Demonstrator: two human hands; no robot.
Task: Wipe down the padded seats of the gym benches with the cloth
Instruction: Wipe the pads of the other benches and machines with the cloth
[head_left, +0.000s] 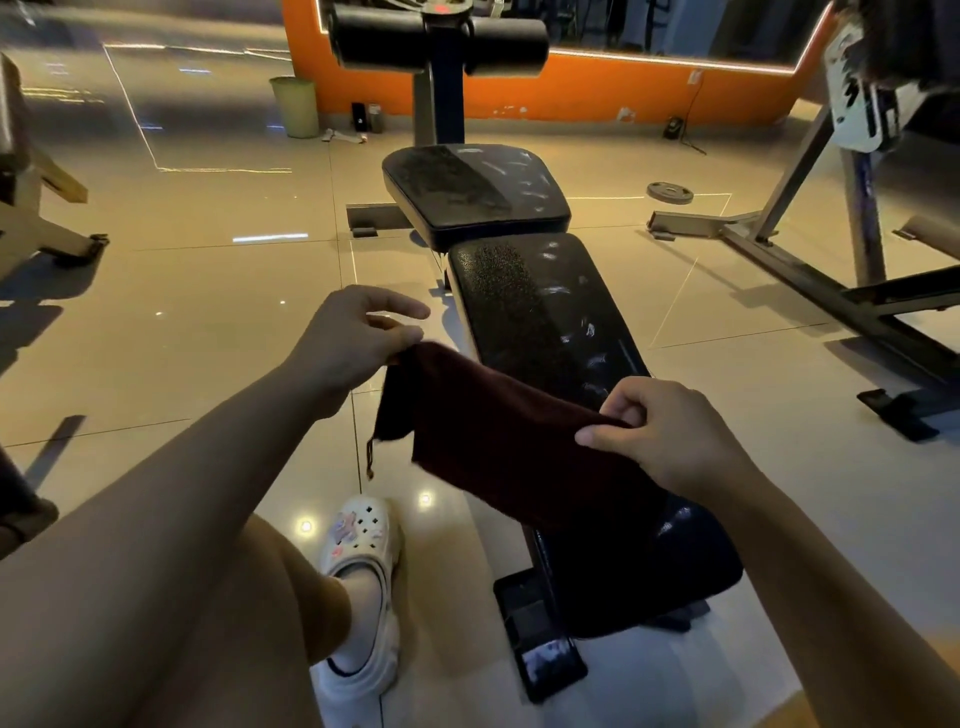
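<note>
Maroon cloth (498, 447) pinched at both ends by my left hand (353, 338) and right hand (660, 441); I'd lower it flat onto the near bench pad (545, 306), pressing evenly

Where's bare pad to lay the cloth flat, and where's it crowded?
Free: the long pad from the cloth up to the seat pad, and the seat pad itself up to the post. Bare floor lies left of the bench. Crowded: the near end, under the cloth pinched by the left hand and right hand.
</note>
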